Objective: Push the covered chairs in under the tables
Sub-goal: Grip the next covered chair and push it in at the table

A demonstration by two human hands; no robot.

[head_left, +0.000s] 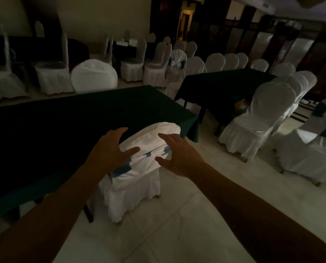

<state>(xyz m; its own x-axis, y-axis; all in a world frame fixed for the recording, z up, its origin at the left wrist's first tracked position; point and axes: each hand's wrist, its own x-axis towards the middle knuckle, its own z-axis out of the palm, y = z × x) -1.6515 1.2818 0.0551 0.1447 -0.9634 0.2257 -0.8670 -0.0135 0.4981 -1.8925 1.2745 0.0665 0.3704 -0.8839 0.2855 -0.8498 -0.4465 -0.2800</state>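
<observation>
Currently, one covered chair [139, 168] is stood at the near table [73, 120], at 6 o'clock of the picture centre, its seat partly tucked beneath the dark cloth. Its back is upright and leans toward 1 o'clock; the blue sash [124, 168] is seen across it. The left hand [109, 152] and right hand [179, 158] are spread at either side of the backrest, fingers released, nothing gripped; contact cannot be confirmed. Chairs [253, 130] at 3 o'clock, beside the second table [224, 82], are judged not yet pushed in.
</observation>
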